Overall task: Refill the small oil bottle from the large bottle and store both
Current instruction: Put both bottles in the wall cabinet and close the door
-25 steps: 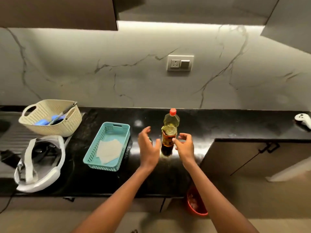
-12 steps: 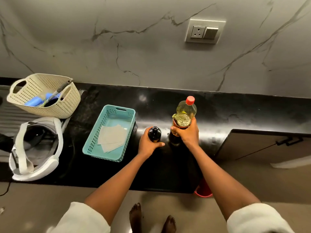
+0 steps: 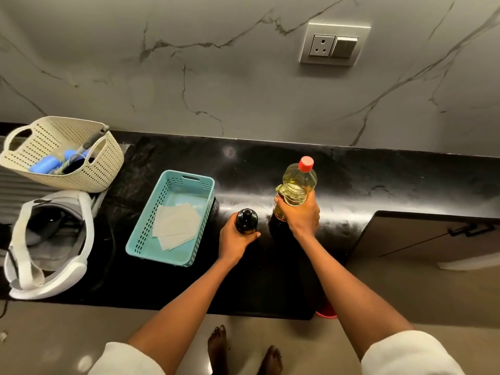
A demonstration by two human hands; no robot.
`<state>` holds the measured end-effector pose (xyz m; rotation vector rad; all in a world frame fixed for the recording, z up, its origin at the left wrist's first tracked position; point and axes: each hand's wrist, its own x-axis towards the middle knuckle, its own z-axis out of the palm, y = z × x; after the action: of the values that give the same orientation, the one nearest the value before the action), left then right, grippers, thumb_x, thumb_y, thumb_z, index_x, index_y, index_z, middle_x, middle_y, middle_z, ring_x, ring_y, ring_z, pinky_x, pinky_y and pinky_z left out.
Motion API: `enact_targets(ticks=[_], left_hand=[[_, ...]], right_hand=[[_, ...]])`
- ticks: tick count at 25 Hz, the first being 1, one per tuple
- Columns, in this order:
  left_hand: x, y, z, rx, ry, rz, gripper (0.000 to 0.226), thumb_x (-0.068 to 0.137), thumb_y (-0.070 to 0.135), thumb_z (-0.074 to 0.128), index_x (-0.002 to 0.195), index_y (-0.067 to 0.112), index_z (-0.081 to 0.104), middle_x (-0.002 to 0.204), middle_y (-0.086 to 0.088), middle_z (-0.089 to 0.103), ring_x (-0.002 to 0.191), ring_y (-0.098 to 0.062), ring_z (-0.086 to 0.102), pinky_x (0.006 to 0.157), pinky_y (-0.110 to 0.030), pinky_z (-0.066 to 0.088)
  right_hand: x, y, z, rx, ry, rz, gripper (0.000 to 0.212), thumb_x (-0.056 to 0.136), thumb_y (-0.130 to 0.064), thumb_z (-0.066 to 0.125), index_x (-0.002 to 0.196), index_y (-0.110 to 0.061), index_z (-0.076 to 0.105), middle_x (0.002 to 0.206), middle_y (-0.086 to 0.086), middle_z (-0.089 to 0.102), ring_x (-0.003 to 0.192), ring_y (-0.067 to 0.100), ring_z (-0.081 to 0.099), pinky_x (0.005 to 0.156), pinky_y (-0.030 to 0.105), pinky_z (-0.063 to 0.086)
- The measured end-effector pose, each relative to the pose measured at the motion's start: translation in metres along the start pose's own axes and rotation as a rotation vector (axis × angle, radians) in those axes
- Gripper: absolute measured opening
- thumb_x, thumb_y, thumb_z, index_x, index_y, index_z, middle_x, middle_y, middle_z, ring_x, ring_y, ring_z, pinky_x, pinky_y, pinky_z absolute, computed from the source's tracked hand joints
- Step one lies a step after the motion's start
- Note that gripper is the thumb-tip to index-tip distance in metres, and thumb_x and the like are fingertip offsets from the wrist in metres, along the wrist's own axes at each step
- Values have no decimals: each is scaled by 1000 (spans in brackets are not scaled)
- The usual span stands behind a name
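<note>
The large oil bottle point(image 3: 299, 182) is clear plastic with yellow oil and a red cap. It stands upright on the black counter point(image 3: 378, 182). My right hand point(image 3: 301, 216) is wrapped around its middle. Just left of it stands the small oil bottle point(image 3: 246, 220), dark with a black cap, and my left hand point(image 3: 234, 239) grips its body from the near side. Both caps are on. The lower parts of both bottles are hidden by my hands.
A teal plastic basket point(image 3: 151, 228) with folded papers sits left of the small bottle. Further left are a cream perforated basket point(image 3: 108, 163) with tools and a white headset point(image 3: 51, 247). A cabinet door with a black handle point(image 3: 470, 230) is at the right.
Both hands reached in and closed, the left on the small bottle and the right on the large one. The view has tilted down and moved closer to the counter.
</note>
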<state>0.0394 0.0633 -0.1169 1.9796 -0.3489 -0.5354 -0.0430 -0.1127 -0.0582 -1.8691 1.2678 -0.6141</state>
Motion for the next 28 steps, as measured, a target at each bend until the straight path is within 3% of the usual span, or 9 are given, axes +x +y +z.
enact_targets(ticks=[7,11,13,15,18,22,24,28], left_hand=[[-2,9,-4,-4,3,-17,65,62,9,102,120,16,73,106,7,78,102,-10,72,93,-23,56],[-19,32,-10,-28,-23,36,60,63,6,101,111,24,71,98,18,75,84,15,68,79,-3,49],[-33,48,-17,-40,-65,71,59,63,7,101,110,28,72,96,17,79,85,15,69,79,-6,51],[-47,66,-27,-47,-110,126,57,61,11,101,109,28,75,94,15,81,88,3,72,79,-17,57],[-71,116,-49,-72,-150,258,52,59,19,100,105,28,76,96,8,81,91,-13,76,83,-38,63],[-110,213,-80,-120,-161,446,74,64,35,103,126,31,62,111,26,76,105,0,74,89,-19,59],[-131,263,-96,-148,-145,530,83,64,34,103,131,28,53,114,23,75,106,2,73,93,-20,58],[-179,358,-131,-178,-95,673,71,67,35,101,122,33,57,103,17,77,92,4,73,77,-16,57]], right_hand=[[-8,-2,-9,-11,-19,-5,73,69,-66,88,126,-32,57,115,-2,75,105,26,72,85,42,60],[-34,-2,-23,13,-6,-6,71,68,-67,88,124,-34,59,111,-3,77,99,25,74,82,37,58],[-51,-6,-37,23,-2,-13,75,66,-70,87,126,-35,58,106,-5,78,95,25,74,79,36,59],[-67,-15,-57,54,2,-63,73,65,-70,88,123,-34,61,98,-9,76,90,21,75,74,33,57],[-87,-47,-103,149,43,-184,67,65,-63,92,118,-33,64,93,-12,75,84,13,73,68,21,52],[-107,-111,-180,245,103,-293,65,65,-60,93,118,-32,66,91,-14,76,86,9,74,79,31,60],[-117,-149,-224,230,123,-331,63,63,-66,91,112,-35,66,89,-16,74,85,11,72,79,31,56],[-137,-218,-316,173,147,-443,58,68,-73,83,106,-35,62,88,-17,69,83,18,67,81,34,51]])
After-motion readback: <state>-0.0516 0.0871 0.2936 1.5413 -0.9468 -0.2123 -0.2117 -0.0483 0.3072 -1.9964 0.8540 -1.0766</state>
